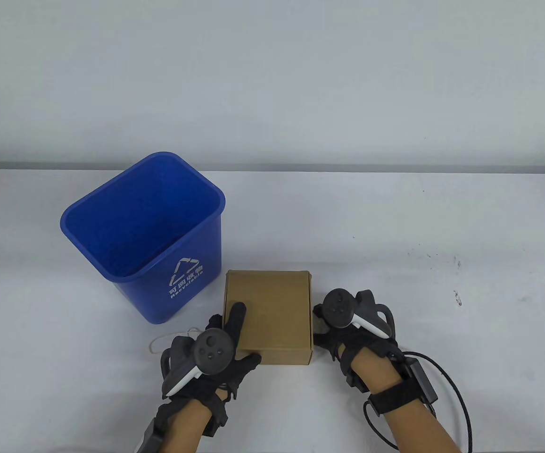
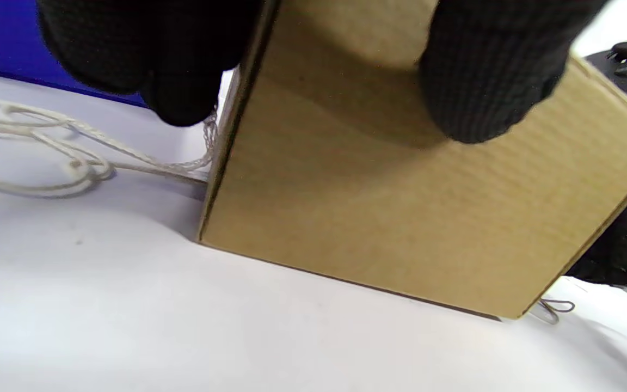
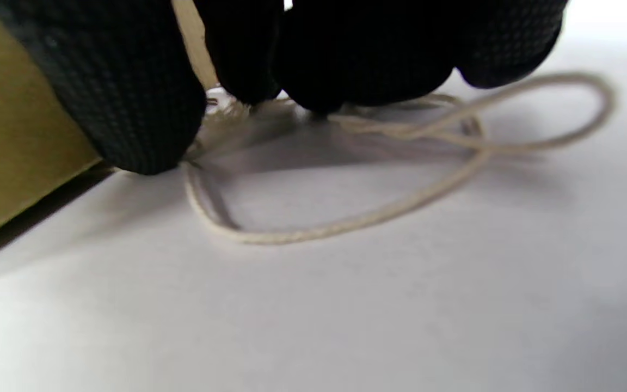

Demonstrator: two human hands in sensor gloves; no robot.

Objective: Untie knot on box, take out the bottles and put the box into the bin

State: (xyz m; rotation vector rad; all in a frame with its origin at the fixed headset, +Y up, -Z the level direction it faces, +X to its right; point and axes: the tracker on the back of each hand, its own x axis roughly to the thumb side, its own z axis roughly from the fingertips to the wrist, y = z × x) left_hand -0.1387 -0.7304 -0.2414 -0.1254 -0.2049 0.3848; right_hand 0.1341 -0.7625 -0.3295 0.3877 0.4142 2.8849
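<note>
Black gloves nearest me, both at the box. My left hand [image 1: 216,351] sits at the near-left corner of the cardboard box [image 1: 270,314]; one finger [image 1: 235,315] lies straight along the lid, the thumb [image 2: 487,81] presses the near face in the left wrist view, other fingers at the left edge, so the grip is clamped on that corner. My right hand [image 1: 336,325] is against the box's right side; in the right wrist view its fingertips [image 3: 128,109] are down at the bench [image 1: 395,264] by the box's base, touching the string. Cannot tell if the right grip pinches the string or just presses it.

Box closed, flat on the bench, near centre. Pale string [image 2: 47,163] lies loose on the bench to the left of the box, one run going under its left edge; more string [image 3: 400,179] loops out on the right side. No string across the lid.

Farther back left, blue bin [image 1: 152,236], upright, open, white recycle mark, just beside the box's far-left corner.
</note>
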